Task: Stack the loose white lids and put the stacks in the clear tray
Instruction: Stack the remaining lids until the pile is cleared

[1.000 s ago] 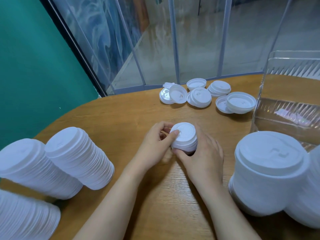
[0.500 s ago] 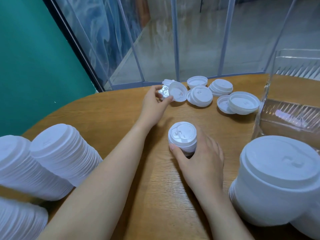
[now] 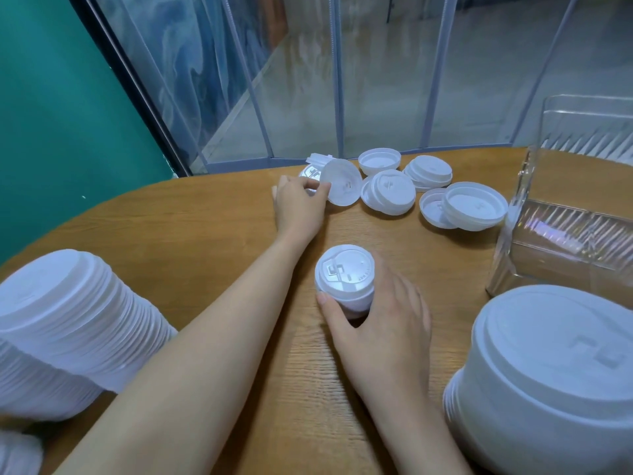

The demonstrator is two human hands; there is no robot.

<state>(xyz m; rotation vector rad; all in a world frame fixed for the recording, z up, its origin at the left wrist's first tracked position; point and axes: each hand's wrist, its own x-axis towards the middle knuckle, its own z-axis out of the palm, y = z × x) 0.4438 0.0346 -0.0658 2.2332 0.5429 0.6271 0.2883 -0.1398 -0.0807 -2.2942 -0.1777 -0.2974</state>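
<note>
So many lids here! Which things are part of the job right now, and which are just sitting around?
In the job:
- small stack, held by the right hand
- tilted lid, pinched by the left hand
- loose lids
- clear tray

Sitting around:
- table
- green wall
- clear curtain

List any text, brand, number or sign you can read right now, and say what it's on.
No text here can be read.
Small stack of white plastic lids held by the right hand: a short line of raised letters near the top lid's rim, too small to read.
Large white lid stack at near right: raised shapes only, no letters.
Tilted white lid pinched by the left hand: nothing legible.
</note>
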